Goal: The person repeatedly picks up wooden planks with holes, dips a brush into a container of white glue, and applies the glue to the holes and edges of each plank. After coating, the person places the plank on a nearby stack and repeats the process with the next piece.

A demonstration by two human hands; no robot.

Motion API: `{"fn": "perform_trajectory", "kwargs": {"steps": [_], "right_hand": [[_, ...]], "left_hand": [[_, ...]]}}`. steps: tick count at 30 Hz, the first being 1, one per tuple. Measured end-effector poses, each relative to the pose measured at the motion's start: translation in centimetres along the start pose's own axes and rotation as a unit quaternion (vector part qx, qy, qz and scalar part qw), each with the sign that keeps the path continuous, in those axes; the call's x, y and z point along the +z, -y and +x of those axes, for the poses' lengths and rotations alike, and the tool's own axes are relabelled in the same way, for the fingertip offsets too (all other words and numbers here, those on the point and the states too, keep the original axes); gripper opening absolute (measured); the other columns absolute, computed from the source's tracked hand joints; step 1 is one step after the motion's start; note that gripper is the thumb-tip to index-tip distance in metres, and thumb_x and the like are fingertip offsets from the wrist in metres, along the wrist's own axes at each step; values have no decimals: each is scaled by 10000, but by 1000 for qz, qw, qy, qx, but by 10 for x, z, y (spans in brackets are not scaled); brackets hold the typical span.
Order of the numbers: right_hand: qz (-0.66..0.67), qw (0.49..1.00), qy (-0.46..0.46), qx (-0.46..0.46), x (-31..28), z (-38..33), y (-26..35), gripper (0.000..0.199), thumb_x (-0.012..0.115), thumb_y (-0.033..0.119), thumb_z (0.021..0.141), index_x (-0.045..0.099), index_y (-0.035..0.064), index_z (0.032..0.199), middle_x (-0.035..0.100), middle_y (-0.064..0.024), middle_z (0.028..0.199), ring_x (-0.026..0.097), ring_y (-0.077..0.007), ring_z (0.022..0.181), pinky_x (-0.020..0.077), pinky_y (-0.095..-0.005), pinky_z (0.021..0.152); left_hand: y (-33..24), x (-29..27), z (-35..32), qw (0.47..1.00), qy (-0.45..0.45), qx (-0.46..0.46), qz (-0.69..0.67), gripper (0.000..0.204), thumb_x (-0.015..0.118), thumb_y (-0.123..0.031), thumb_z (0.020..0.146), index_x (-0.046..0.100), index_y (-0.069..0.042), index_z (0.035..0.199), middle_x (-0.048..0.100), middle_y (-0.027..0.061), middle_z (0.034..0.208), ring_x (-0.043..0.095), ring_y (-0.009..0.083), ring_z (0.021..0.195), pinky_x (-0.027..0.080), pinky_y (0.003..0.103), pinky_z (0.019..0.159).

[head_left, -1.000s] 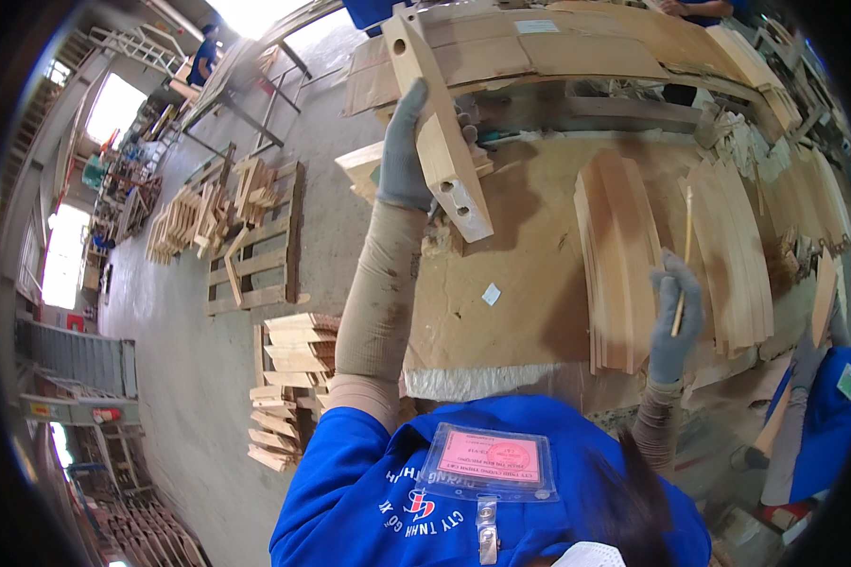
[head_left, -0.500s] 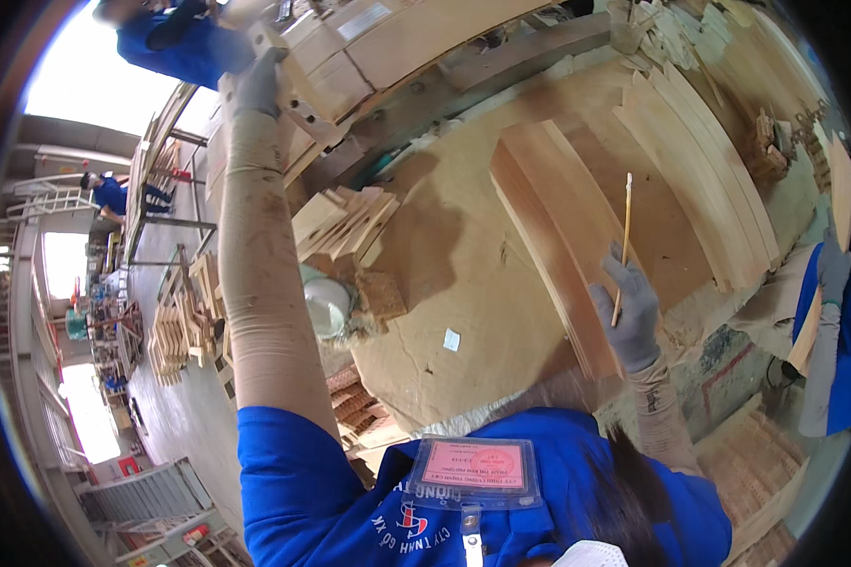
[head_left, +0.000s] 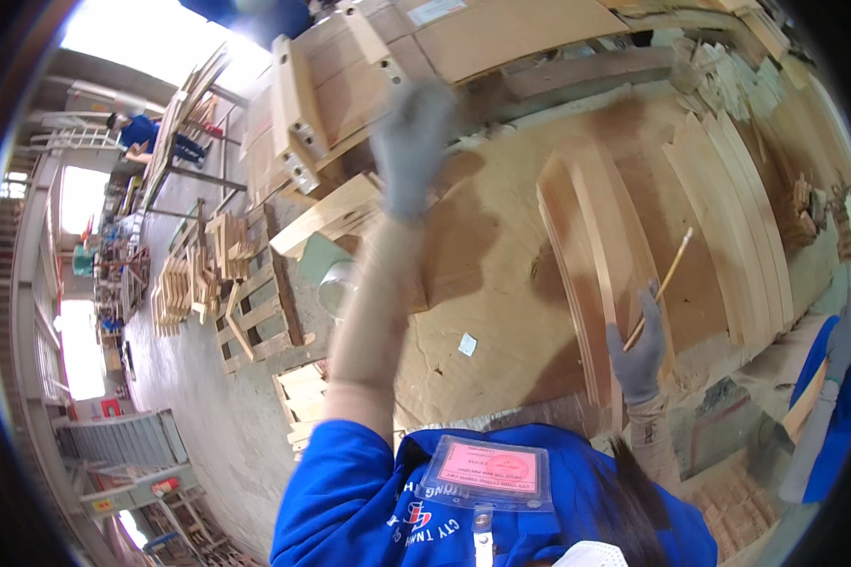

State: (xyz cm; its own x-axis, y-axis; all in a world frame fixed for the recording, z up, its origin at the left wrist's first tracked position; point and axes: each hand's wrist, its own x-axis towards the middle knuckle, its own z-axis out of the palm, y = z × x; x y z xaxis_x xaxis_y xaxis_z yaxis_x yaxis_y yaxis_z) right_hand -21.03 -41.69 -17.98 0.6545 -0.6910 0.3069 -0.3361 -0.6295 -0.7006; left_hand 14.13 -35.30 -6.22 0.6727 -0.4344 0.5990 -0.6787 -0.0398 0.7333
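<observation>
My left hand (head_left: pixel 411 146), in a grey glove, is smeared by motion above the far left part of the cardboard-covered table; whether it holds anything cannot be made out. Close to it are drilled wooden pieces (head_left: pixel 298 118) with dark holes, and another drilled wooden bar (head_left: pixel 373 42) lies just beyond. My right hand (head_left: pixel 638 359), gloved too, is closed around a thin yellowish stick (head_left: pixel 673 269) with a pale tip pointing up and away. Under that hand lie long curved wooden boards (head_left: pixel 596 227), side by side.
More curved boards (head_left: pixel 733 217) lie to the right. A white cup (head_left: pixel 336 288) stands behind my left forearm, and a white paper scrap (head_left: pixel 467 344) lies on the cardboard. Another person's gloved hand (head_left: pixel 827 397) is at the right edge. A wooden pallet (head_left: pixel 265 307) sits on the floor.
My left hand has swung right, away from the drilled wooden pieces at the far left, which now lie apart from it. The stick in my right hand now leans more to the right.
</observation>
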Motion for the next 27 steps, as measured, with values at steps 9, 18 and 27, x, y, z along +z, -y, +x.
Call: {"fn": "perform_trajectory", "kwargs": {"steps": [9,18,27], "right_hand": [[166,966,23,-196,-11,-23,123,717,702,24,688,310,-41,1284,347,-329,1309,410,-423,1198,408,-443,948],[451,864,136,-179,28,-1,185,271,447,76,926,519,-46,1156,630,-120,832,591,-123,697,479,-231,623],[332,897,145,-253,144,5,239,141,587,108,862,631,-16,912,616,-48,758,544,-84,619,452,-229,561]], "left_hand": [[-123,-23,-231,873,111,-313,-356,491,529,-183,884,327,17,1285,479,117,1177,464,187,1082,377,293,923],[-112,-201,-269,952,-199,-227,-55,461,386,-244,956,287,32,1311,477,182,1181,516,229,1057,442,312,866],[-103,-297,-319,880,-388,-275,-14,535,240,-367,987,409,76,1235,505,159,1144,495,198,994,400,285,880]]}}
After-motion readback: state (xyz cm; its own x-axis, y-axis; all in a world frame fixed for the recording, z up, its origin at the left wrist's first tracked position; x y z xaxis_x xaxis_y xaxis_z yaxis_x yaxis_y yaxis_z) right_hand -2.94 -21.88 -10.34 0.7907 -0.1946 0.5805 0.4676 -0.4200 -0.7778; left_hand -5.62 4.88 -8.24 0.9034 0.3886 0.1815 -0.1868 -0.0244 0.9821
